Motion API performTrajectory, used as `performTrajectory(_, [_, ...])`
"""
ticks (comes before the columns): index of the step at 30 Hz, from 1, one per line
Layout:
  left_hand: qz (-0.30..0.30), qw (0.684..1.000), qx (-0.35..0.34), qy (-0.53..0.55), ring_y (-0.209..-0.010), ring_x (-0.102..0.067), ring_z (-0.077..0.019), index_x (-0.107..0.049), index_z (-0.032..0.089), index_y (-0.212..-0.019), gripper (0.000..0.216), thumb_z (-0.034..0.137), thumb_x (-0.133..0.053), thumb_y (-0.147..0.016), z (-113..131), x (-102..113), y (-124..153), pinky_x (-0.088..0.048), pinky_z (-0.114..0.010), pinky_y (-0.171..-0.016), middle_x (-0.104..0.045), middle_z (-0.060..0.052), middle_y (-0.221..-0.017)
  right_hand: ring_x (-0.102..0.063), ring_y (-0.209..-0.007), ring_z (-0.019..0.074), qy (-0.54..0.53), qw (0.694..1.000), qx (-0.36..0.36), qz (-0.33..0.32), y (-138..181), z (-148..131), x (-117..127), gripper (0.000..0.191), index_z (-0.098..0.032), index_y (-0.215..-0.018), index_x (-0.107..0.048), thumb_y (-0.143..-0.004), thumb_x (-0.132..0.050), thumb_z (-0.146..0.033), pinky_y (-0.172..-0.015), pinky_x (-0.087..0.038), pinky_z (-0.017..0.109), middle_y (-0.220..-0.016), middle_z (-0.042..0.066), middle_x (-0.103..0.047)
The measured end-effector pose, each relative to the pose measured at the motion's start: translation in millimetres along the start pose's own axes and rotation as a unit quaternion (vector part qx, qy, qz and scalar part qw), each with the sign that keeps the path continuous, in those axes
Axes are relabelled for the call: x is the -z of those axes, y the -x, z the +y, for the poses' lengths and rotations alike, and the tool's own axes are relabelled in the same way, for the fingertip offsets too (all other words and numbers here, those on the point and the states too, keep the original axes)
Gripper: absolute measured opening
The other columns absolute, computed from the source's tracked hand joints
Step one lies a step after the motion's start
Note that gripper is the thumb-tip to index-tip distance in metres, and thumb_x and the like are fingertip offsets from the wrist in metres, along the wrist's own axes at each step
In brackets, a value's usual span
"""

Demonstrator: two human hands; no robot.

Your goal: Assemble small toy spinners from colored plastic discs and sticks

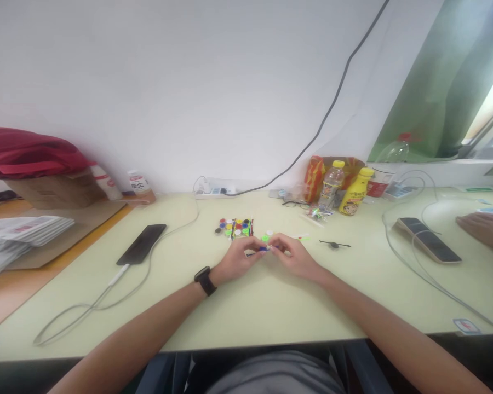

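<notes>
My left hand (240, 257), with a black watch on its wrist, and my right hand (292, 256) meet over the middle of the table. The fingertips of both are pinched on a small blue stick-like piece (264, 249), partly hidden by the fingers. Just beyond my left hand lies a group of coloured round discs (235, 226) with thin sticks among them. A green disc (265, 238) and a white disc (270, 233) are right behind my fingers. To the right of my right hand rests a thin black stick with a round black disc (334, 245).
A black phone (142, 244) on a white cable lies at left. Drink bottles (355, 192), a red-yellow bag (314, 178) and glasses (294, 204) stand or lie at the back right. Another phone (428, 239) and another person's hand (485, 230) are at far right.
</notes>
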State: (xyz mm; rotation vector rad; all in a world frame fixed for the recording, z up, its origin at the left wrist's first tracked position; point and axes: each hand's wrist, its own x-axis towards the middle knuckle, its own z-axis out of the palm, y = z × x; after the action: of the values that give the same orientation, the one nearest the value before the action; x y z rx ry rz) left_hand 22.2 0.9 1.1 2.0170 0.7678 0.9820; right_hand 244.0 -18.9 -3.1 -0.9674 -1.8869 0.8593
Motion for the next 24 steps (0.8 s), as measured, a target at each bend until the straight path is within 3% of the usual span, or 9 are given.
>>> performTrajectory(8, [-0.020,0.990,0.043,0.136,-0.106,-0.071,-0.0259,-0.074,0.015,-0.104,0.028,0.041,-0.074,-0.092,4.0,0.0,-0.9,-0.057,-0.042,-0.097,-0.075,-0.014,-0.114,-0.061,-0.078,0.0185,-0.011,1.000,-0.005,0.018,-3.0,2.8,4.5,0.026,-0.022,-0.105,-0.063,-0.097,-0.057,-0.046,-0.069,-0.049,0.031,-0.090,0.004,-0.067])
performTrajectory(11, [-0.012,0.982,0.071,0.176,-0.102,-0.072,-0.0241,-0.073,0.015,-0.100,0.028,0.040,-0.079,-0.088,1.7,2.0,-3.0,-0.057,-0.039,-0.094,-0.076,-0.012,-0.107,-0.063,-0.083,0.0192,0.009,0.998,0.004,0.062,-2.3,2.0,6.6,0.024,-0.023,-0.106,-0.063,-0.097,-0.058,-0.045,-0.072,-0.051,0.033,-0.103,0.006,-0.066])
performTrajectory(13, [0.000,0.979,0.083,0.186,-0.094,-0.072,-0.0216,-0.073,0.015,-0.097,0.029,0.039,-0.082,-0.085,-0.9,3.2,-4.3,-0.057,-0.036,-0.089,-0.076,-0.010,-0.100,-0.063,-0.082,0.0195,0.021,0.997,0.012,0.079,-1.1,0.2,8.4,0.023,-0.024,-0.109,-0.063,-0.097,-0.058,-0.043,-0.071,-0.051,0.033,-0.101,0.006,-0.065])
performTrajectory(16, [0.017,0.975,0.091,0.204,-0.087,-0.071,-0.0192,-0.074,0.015,-0.099,0.030,0.039,-0.083,-0.084,-4.1,4.4,-5.7,-0.058,-0.035,-0.085,-0.074,-0.008,-0.094,-0.060,-0.077,0.0198,0.013,0.998,0.014,0.058,1.2,-2.0,9.9,0.027,-0.027,-0.120,-0.062,-0.098,-0.055,-0.042,-0.068,-0.050,0.033,-0.083,0.002,-0.061])
performTrajectory(18, [0.026,0.972,0.093,0.214,-0.084,-0.071,-0.0189,-0.074,0.015,-0.104,0.033,0.039,-0.083,-0.084,-4.9,5.0,-6.1,-0.059,-0.036,-0.083,-0.074,-0.008,-0.093,-0.058,-0.075,0.0192,-0.001,0.999,0.015,0.038,2.6,-2.6,9.0,0.037,-0.028,-0.132,-0.057,-0.099,-0.054,-0.043,-0.067,-0.049,0.033,-0.082,0.001,-0.058])
performTrajectory(22, [0.031,0.969,0.104,0.221,-0.084,-0.072,-0.0191,-0.075,0.014,-0.104,0.033,0.038,-0.084,-0.083,-4.1,5.9,-6.2,-0.060,-0.036,-0.083,-0.075,-0.007,-0.091,-0.053,-0.069,0.0165,-0.043,0.999,0.004,0.022,4.2,-3.2,4.0,0.064,-0.031,-0.156,-0.032,-0.099,-0.056,-0.047,-0.064,-0.046,0.031,-0.090,0.000,-0.057])
performTrajectory(24, [0.033,0.968,0.109,0.225,-0.083,-0.073,-0.0192,-0.075,0.014,-0.102,0.032,0.037,-0.085,-0.082,-3.3,6.0,-6.1,-0.060,-0.036,-0.083,-0.075,-0.007,-0.089,-0.050,-0.066,0.0156,-0.065,0.998,-0.008,0.025,4.4,-3.6,3.3,0.055,-0.031,-0.149,-0.043,-0.098,-0.056,-0.049,-0.063,-0.045,0.030,-0.089,0.000,-0.057])
